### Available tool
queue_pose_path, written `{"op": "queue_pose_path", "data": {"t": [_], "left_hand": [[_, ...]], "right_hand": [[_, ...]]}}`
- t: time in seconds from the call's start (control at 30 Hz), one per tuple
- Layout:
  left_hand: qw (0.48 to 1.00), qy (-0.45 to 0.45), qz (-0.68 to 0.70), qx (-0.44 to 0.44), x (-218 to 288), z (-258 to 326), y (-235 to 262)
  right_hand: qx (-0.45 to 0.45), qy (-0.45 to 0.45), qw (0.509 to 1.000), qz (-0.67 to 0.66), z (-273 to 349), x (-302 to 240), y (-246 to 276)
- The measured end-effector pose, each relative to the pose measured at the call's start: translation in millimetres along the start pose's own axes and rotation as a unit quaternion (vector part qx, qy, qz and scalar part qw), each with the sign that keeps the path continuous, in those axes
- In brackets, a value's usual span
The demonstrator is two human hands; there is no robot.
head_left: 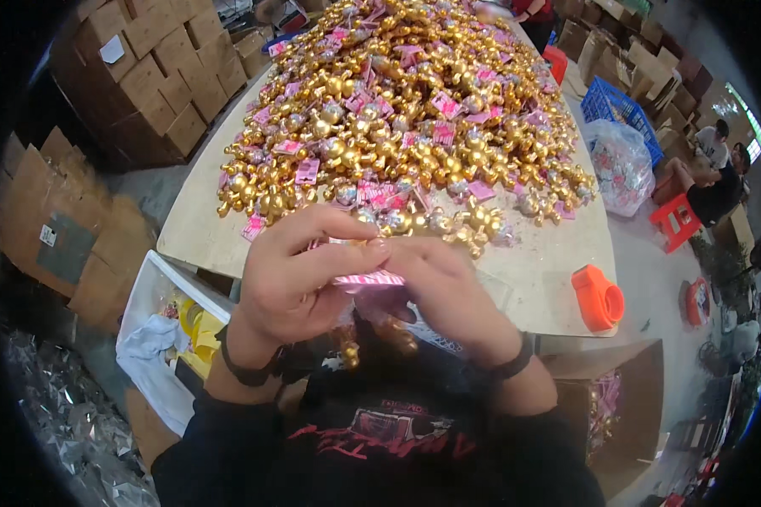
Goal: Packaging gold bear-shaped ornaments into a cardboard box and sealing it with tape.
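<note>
Close in front of my chest, both hands hold a small bagged gold toy by its pink-and-white card point(372, 279). My left hand point(289, 275) pinches the card's left side between thumb and fingers. From the other side my right hand point(448, 291) grips it, its fingertips partly hidden behind the card. Below the card hang shiny gold parts point(348, 351), seen through what looks like clear film. Just beyond my hands, a large heap of similar gold toys point(397, 127) with pink cards covers much of the pale table point(558, 262).
An orange tape dispenser point(598, 297) stands at the table's near right corner. A white bin point(148, 296) with cloth and yellow items is at my left. An open cardboard box point(643, 389) sits lower right. Stacked cartons point(156, 76), a blue crate point(630, 106) and seated people flank the table.
</note>
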State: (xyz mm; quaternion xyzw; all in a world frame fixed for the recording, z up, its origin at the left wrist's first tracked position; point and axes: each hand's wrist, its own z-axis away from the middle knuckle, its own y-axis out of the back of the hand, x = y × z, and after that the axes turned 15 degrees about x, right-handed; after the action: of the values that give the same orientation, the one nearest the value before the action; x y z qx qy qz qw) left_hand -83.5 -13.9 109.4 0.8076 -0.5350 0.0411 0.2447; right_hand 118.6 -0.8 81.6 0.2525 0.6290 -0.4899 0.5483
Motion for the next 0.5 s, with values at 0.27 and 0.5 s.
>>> {"op": "queue_pose_path", "data": {"t": [0.27,0.5], "left_hand": [[0.899,0.414,0.027,0.138,-3.9,69.4,38.4],[0.868,0.492,0.036,0.059,-11.1,72.1,53.5]], "right_hand": [[0.147,0.219,0.768,0.583,53.1,81.7,22.4],[0.146,0.237,0.686,0.672,55.0,123.2,79.7]]}}
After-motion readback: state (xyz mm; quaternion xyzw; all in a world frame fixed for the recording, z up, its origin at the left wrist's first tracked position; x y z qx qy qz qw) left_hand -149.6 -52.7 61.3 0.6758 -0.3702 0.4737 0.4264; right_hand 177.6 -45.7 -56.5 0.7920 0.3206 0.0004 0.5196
